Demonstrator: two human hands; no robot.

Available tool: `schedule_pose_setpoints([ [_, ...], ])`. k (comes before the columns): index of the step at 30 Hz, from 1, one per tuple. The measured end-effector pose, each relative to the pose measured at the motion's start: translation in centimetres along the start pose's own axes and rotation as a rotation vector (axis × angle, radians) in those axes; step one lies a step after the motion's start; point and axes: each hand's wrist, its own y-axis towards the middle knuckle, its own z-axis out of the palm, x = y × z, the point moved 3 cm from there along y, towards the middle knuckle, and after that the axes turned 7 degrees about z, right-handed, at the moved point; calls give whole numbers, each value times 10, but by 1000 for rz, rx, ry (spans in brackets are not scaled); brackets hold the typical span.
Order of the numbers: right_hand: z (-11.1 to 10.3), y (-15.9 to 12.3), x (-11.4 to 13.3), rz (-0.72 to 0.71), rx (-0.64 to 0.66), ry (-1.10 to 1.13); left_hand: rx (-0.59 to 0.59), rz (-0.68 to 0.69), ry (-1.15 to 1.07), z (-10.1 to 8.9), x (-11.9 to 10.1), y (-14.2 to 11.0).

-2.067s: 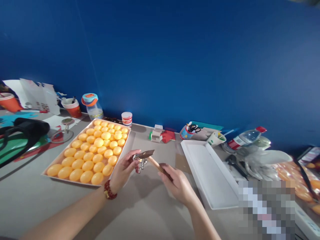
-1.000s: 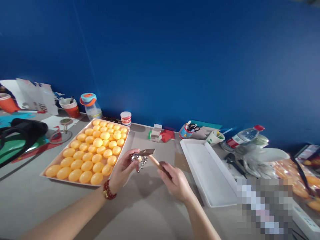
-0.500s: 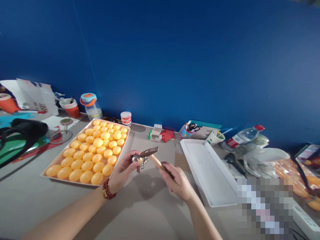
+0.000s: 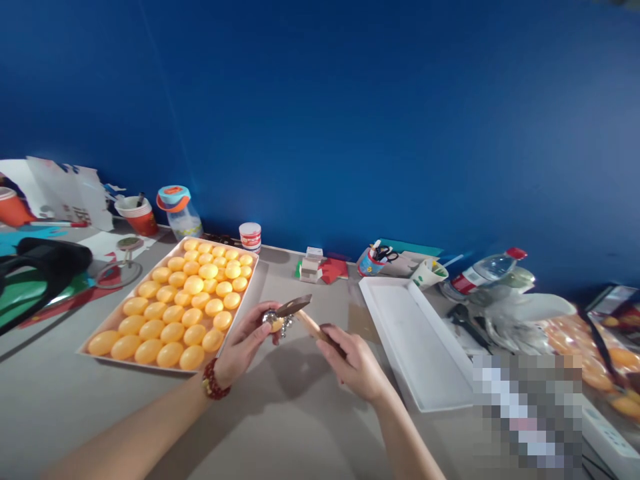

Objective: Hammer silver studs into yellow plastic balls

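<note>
My left hand (image 4: 246,345) is closed around a shiny silver piece (image 4: 271,320) with small bead-like parts and a yellowish patch; its exact kind I cannot make out. A red beaded bracelet (image 4: 215,380) circles that wrist. My right hand (image 4: 353,360) grips the wooden handle of a hammer (image 4: 311,323). The hammer's dark, wedge-shaped metal head lies right at the silver piece, above my left fingertips; whether they touch is unclear. Just left of my left hand is a shallow tray (image 4: 247,283) filled with rows of orange balls (image 4: 173,315).
To the right lies a long white tray (image 4: 420,347). Behind stand a pen cup (image 4: 371,263), a small white box (image 4: 312,265), a round tub (image 4: 250,237) and a lidded jug (image 4: 179,215). Farther right are a plastic bottle (image 4: 483,273), bagged orange balls (image 4: 575,343) and a power strip (image 4: 607,437).
The whole view has shifted slightly to the left. Both hands keep the same holds, with the hammer head still at the silver piece.
</note>
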Motion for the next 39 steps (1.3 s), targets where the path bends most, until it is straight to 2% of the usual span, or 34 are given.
schedule_pose_setpoints([
  [6,1,1,1,7,7,-15,1,-25,-35,0,0,-1],
  [13,-2,0,-1,20,-4,-2,35,22,-37,2,-2,-3],
  [20,1,-1,0,-50,-17,-86,-25,-2,32,-2,0,-5],
  [28,1,-1,0,-56,5,-88,-71,-11,153,-6,2,-5],
  [36,5,1,-13,74,-48,253,3,-26,-75,-1,6,1],
  [39,9,4,-19,86,-103,290,-1,-47,-91,-3,10,0],
])
